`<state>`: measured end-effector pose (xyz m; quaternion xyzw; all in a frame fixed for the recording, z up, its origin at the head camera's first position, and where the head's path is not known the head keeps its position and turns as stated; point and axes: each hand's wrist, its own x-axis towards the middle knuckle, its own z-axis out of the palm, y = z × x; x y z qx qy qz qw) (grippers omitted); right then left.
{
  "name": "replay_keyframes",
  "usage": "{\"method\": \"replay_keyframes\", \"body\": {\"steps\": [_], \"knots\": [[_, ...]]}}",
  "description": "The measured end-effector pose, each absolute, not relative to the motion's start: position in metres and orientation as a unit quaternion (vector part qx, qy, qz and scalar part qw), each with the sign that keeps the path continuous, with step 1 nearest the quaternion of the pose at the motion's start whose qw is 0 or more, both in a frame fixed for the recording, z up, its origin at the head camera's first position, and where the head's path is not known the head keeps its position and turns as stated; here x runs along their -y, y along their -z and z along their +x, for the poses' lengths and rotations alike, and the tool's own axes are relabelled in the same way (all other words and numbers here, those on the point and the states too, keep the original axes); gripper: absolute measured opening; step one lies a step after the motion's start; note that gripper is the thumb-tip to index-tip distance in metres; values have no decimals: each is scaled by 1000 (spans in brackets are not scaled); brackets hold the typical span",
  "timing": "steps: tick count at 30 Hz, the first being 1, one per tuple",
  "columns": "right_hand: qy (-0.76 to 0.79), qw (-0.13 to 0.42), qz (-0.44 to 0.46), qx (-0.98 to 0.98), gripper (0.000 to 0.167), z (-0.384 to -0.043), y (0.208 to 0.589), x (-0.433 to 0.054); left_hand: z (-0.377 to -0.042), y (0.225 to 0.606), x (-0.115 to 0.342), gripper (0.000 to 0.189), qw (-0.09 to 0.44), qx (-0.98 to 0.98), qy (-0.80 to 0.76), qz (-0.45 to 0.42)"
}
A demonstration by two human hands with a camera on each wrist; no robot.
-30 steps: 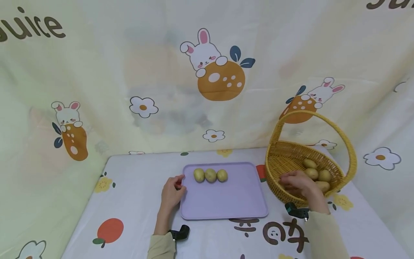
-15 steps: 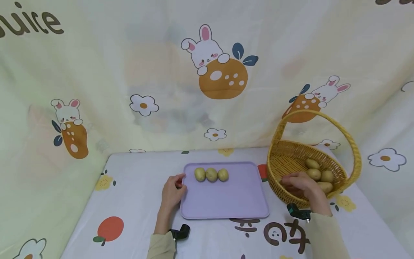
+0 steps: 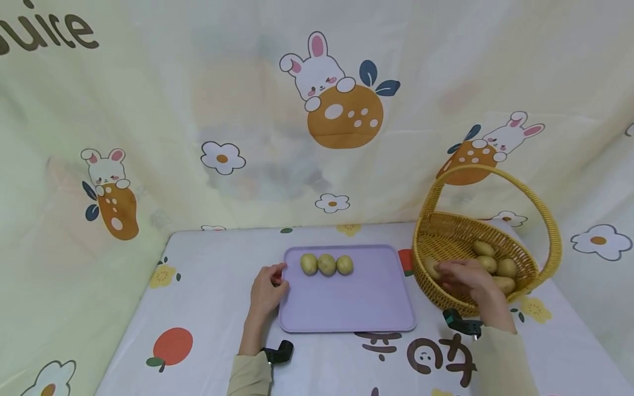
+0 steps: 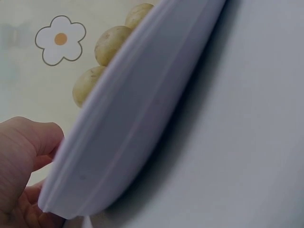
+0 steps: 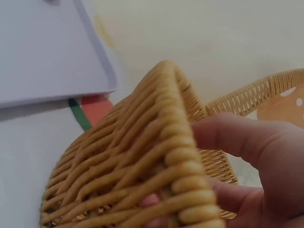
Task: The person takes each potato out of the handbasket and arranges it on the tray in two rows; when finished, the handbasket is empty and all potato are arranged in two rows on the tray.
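My left hand (image 3: 267,291) is at the left rim of a lilac tray (image 3: 346,308), thumb and fingers curled against that edge. The left wrist view shows the thumb and fingers of this hand (image 4: 23,166) beside the rim. Three potatoes (image 3: 327,264) sit in a row near the tray's back left. My right hand (image 3: 470,280) reaches into a yellow wicker basket (image 3: 458,231) and holds a potato (image 3: 431,268) at its fingertips, by the near left wall. In the right wrist view the basket wall hides the fingertips and the potato.
Several more potatoes (image 3: 487,264) lie in the right part of the basket. Its tall arched handle (image 3: 550,220) rises above them. A printed cloth (image 3: 208,297) covers the table, and a patterned curtain (image 3: 257,93) hangs behind.
The potato at my right fingertips shows more clearly now, by the basket's left wall. My left hand stays at the tray. The head view has shifted slightly.
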<state>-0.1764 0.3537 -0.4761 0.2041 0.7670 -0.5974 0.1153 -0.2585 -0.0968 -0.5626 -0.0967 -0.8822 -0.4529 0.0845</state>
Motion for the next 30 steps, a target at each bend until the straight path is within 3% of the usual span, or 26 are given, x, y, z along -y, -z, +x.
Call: {"method": "replay_keyframes", "body": {"steps": [13,20,30], "knots": [[672,70,207,-708,15,-182,460,-348,-259,562,97,41,93,882,450,-103],[713,60,188,-673,3,-187,454,-343,-258,563,98,41,99,881,451,-104],[713,30,146,-685,42,-196,446,-324,-258,566,97,41,103,880,452,-105]]}}
